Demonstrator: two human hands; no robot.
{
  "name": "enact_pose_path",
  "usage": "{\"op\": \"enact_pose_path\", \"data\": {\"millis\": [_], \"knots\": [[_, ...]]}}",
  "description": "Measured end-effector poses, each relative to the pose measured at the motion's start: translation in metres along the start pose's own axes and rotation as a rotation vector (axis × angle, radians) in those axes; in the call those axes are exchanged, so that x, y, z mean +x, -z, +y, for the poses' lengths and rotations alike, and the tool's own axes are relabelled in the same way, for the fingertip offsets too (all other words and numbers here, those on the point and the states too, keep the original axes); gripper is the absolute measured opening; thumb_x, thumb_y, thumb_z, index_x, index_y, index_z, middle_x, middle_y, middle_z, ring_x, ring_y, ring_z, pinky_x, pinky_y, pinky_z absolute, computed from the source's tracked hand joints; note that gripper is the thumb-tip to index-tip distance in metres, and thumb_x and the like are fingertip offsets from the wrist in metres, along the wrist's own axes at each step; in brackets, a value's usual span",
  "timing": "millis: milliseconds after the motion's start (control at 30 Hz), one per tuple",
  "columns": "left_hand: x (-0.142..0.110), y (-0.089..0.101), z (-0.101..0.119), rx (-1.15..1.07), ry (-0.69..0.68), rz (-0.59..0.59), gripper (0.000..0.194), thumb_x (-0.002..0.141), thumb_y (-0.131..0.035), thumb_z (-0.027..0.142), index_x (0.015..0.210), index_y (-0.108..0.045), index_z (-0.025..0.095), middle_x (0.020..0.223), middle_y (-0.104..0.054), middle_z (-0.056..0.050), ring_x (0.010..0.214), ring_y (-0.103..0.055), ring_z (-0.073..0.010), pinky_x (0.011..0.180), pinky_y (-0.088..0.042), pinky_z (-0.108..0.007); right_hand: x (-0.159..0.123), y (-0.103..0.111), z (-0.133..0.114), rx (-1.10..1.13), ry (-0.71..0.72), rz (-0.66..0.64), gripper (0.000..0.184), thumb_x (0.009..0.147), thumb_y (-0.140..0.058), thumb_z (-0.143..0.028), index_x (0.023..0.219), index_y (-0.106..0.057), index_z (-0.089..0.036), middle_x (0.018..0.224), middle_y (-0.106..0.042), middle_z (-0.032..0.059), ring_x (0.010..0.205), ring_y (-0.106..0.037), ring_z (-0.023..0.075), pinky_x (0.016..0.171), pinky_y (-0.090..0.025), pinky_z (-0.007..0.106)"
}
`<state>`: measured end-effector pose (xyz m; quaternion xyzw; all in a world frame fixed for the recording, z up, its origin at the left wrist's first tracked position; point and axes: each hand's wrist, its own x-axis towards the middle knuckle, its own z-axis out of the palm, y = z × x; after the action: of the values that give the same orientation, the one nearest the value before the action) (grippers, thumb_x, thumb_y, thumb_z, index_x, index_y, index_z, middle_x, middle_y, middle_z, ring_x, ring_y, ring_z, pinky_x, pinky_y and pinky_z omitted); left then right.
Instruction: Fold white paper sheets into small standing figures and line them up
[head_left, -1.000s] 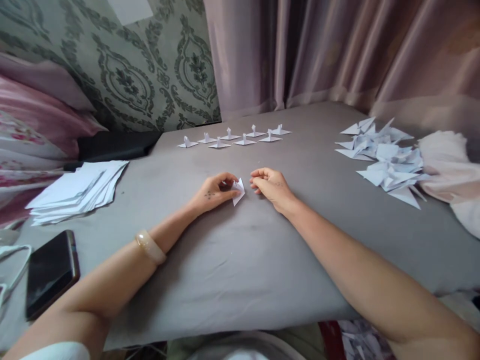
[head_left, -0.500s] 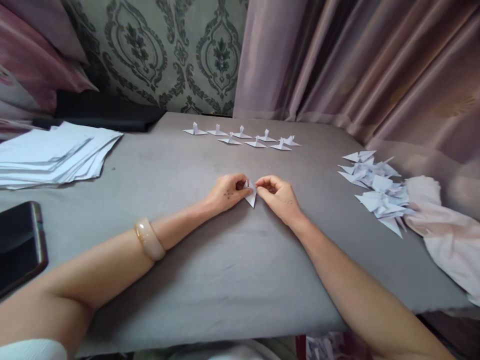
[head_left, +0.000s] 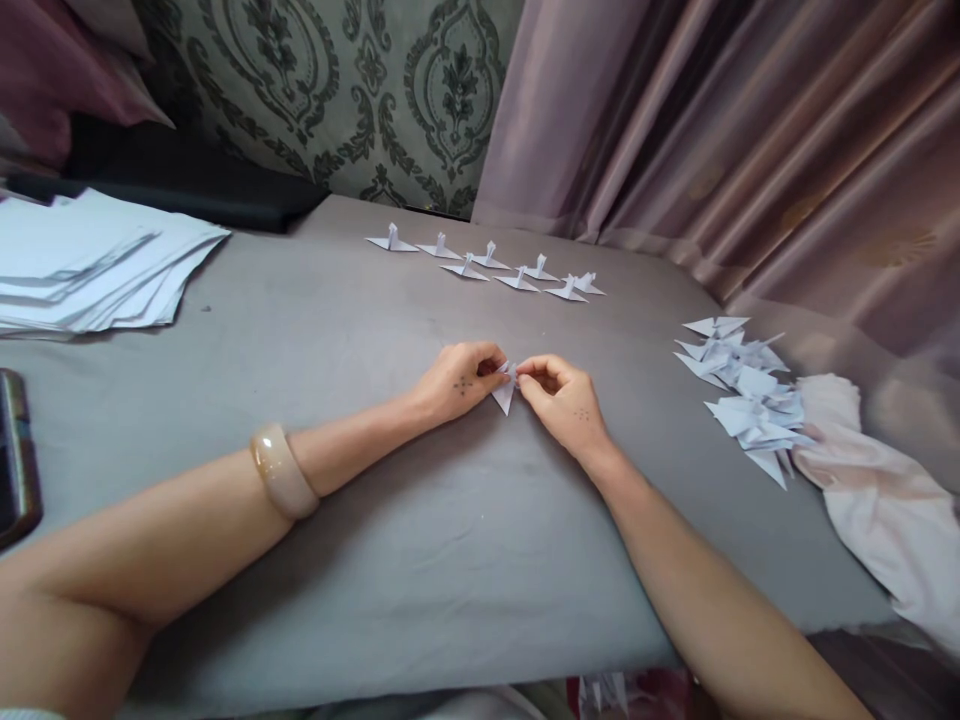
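A small folded white paper crane [head_left: 505, 396] is between my two hands, above the middle of the grey-covered table. Its pointed tip faces me, and fingers cover part of its upper side. My left hand [head_left: 466, 382] pinches it from the left between thumb and fingers. From the other side, my right hand [head_left: 564, 402] is closed with thumb and fingertips together at the crane's right edge. Beyond the hands stand several similar paper cranes [head_left: 520, 280] in two loose rows, wings spread flat.
At right lies a heap of white paper cranes [head_left: 757, 400] beside a pale pink cloth [head_left: 877, 480]. A stack of white paper [head_left: 97, 270] is at the far left, near a black folded cloth [head_left: 195, 180]. A phone [head_left: 16, 450] sits at the left edge. Curtains [head_left: 675, 130] hang behind.
The view has tilted and shifted slightly, moving the phone further out at the left. My right fingertips have come closer to the folded paper; my left hand still pinches it.
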<state>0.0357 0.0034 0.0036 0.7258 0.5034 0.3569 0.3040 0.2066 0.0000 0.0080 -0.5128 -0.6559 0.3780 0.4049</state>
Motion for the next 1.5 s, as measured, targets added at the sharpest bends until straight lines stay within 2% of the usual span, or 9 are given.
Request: {"op": "enact_pose_path", "data": {"millis": [433,567,767,967,1133,1333,1500], "knots": [[-0.001,0.001,0.002,-0.023,0.02,0.017,0.011,0.08,-0.061,0.024,0.08,-0.067,0.015,0.068,-0.063,0.0,0.063,-0.054,-0.0111,0.061,-0.04,-0.022,-0.004,-0.001,-0.002,-0.099,0.078,-0.01,0.011,0.074,-0.057,-0.022,0.081,-0.064,-0.019,0.085,-0.069,0.0034,0.072,-0.063,0.0142,0.067,-0.049,0.027],[-0.001,0.0,0.003,0.001,-0.001,0.01,0.011,0.08,-0.059,0.021,0.081,-0.068,0.015,0.068,-0.064,0.0,0.062,-0.054,-0.0106,0.06,-0.041,-0.021,-0.005,-0.002,-0.007,-0.132,0.096,-0.012,0.01,0.076,-0.057,-0.025,0.082,-0.063,-0.019,0.081,-0.068,0.0026,0.072,-0.062,0.0145,0.066,-0.048,0.027],[-0.002,0.0,0.002,0.066,-0.048,0.019,0.014,0.083,-0.057,0.021,0.083,-0.07,0.016,0.071,-0.067,-0.001,0.062,-0.057,-0.011,0.06,-0.042,-0.021,-0.001,-0.003,-0.016,-0.189,0.046,-0.001,0.025,0.081,-0.059,-0.04,0.072,-0.065,-0.018,0.071,-0.067,0.0028,0.069,-0.062,0.0162,0.069,-0.046,0.029],[-0.002,0.001,0.004,0.044,-0.039,0.019,0.015,0.084,-0.059,0.022,0.088,-0.072,0.016,0.077,-0.071,-0.002,0.066,-0.06,-0.012,0.064,-0.045,-0.022,0.003,-0.002,-0.021,-0.223,-0.017,-0.014,0.025,0.081,-0.058,-0.039,0.071,-0.068,-0.018,0.073,-0.07,0.0037,0.071,-0.064,0.0173,0.07,-0.046,0.03],[-0.002,0.002,0.005,0.038,-0.035,0.015,0.015,0.085,-0.059,0.022,0.086,-0.073,0.016,0.079,-0.072,-0.003,0.069,-0.063,-0.014,0.065,-0.045,-0.023,0.007,0.002,-0.021,-0.233,-0.056,-0.061,0.029,0.079,-0.061,-0.044,0.074,-0.071,-0.018,0.076,-0.072,0.0048,0.072,-0.064,0.0176,0.068,-0.046,0.03],[-0.002,0.003,0.005,0.002,-0.02,-0.006,0.016,0.084,-0.06,0.021,0.09,-0.074,0.017,0.082,-0.073,-0.003,0.07,-0.063,-0.0136,0.066,-0.046,-0.023,0.011,0.007,-0.017,-0.129,-0.104,-0.137,0.031,0.077,-0.063,-0.047,0.077,-0.073,-0.017,0.073,-0.069,0.0042,0.07,-0.062,0.0167,0.067,-0.048,0.029],[-0.002,0.002,0.004,-0.007,-0.018,-0.004,0.015,0.084,-0.06,0.021,0.09,-0.074,0.017,0.083,-0.073,-0.003,0.072,-0.064,-0.0141,0.066,-0.046,-0.023,0.013,0.009,-0.018,-0.118,-0.165,-0.143,0.029,0.076,-0.064,-0.043,0.07,-0.071,-0.016,0.07,-0.067,0.0038,0.069,-0.061,0.0159,0.066,-0.048,0.029]]}}
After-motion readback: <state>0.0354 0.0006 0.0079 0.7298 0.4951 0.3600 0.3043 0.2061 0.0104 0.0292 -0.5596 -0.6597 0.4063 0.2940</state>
